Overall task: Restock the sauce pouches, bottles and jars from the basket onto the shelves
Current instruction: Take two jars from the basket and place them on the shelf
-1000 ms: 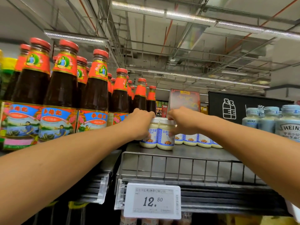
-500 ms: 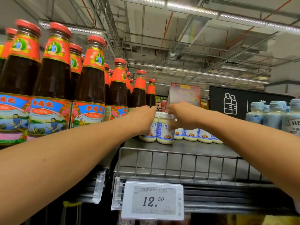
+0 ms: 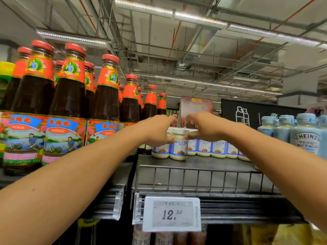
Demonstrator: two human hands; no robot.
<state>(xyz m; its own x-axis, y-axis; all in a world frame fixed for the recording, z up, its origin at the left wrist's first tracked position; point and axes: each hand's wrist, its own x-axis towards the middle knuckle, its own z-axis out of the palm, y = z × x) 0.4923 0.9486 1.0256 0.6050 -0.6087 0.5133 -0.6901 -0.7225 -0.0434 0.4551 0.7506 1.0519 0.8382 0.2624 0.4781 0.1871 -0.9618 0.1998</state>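
Note:
Two white salad-dressing jars with blue labels stand at the front of a row on the top wire shelf point(image 3: 194, 175). My left hand point(image 3: 156, 131) curls over the top of the left jar point(image 3: 160, 151) and hides its lid. My right hand point(image 3: 203, 128) arches beside the right jar point(image 3: 178, 147). Its thumb touches the side of that jar's lid and its fingers curl above it. More jars of the same kind point(image 3: 203, 147) line up behind, to the right. The basket is out of sight.
Tall dark sauce bottles point(image 3: 69, 96) with red caps crowd the shelf to the left, close to my left forearm. Pale Heinz bottles point(image 3: 306, 137) stand on the right. A price tag reading 12.50 point(image 3: 171, 213) hangs on the shelf's front edge. A red carton point(image 3: 196, 105) stands behind the jars.
Both hands have risen slightly and drawn apart. The right jar's lid, covered before, now shows between them. The jars stay in place on the shelf, and my view has tilted.

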